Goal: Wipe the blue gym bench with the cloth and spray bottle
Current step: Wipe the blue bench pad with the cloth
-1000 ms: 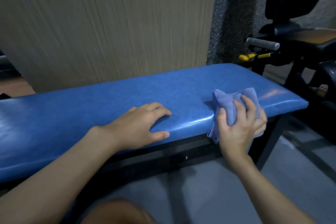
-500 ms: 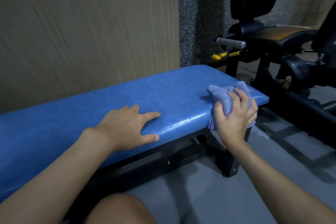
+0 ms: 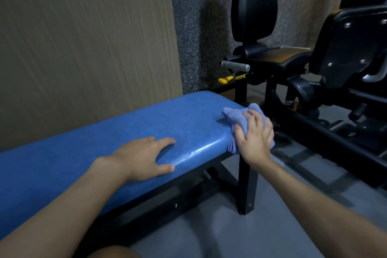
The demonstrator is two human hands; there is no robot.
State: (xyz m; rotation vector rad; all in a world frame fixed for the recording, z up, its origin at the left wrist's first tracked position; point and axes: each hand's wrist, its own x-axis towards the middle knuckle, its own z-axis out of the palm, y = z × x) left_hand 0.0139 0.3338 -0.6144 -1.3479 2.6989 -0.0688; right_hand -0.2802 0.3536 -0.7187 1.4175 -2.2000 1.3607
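Observation:
The blue gym bench (image 3: 129,132) runs from lower left to centre right on a black frame. My right hand (image 3: 254,138) clutches a bunched light-blue cloth (image 3: 235,117) pressed against the bench's right end, with cloth hanging over the rounded corner. My left hand (image 3: 142,157) lies flat on the pad's near edge, fingers spread, thumb over the rim. No spray bottle is in view.
A wood-grain wall panel (image 3: 83,48) stands right behind the bench. A black exercise machine (image 3: 314,69) with a padded seat, a grey handle (image 3: 235,66) and a yellow pin (image 3: 226,79) sits close to the bench's right end. Grey floor (image 3: 230,236) lies below.
My right hand slid the cloth rightward along the pad to the bench's end corner. The view turned right, showing more of the machine. My left hand stayed planted on the pad.

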